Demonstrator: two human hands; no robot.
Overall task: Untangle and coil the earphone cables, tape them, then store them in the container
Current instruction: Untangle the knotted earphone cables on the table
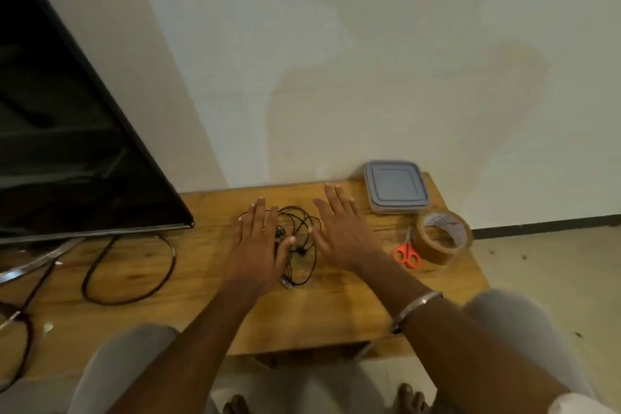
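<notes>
— Where are the hands at this moment?

— I see both of them over the light brown wooden table [336, 313], palms down. The left hand [260, 242] has its fingers straight and a little spread, and it holds nothing. It lies over the left part of the tangle of thin black earphone cables [301, 250], and its thumb touches one strand.

— And the other one?

— The right hand [339, 235] is flat too, fingers straight and apart, gripping nothing. It is just beside the tangle, on its right side. I cannot tell if its thumb touches a cable, or if the palms press on the wood or hover above it. A silver metal bracelet [416, 304] sits on that forearm.

— So where exactly are the cables?

— In the middle of the table, mostly between the two hands, in loose crossing loops.

— And the other items?

— The square clear plastic container with a grey lid [396, 187] stands at the far right corner, close to the pale wall [369, 61], with the lid on. Near it, more toward me, is the roll of brown packing tape [433, 250]. The small scissors with orange handles [407, 254] lie just beside the roll, on its left. At the left, a large black flat screen [67, 145] stands on the same table.
</notes>
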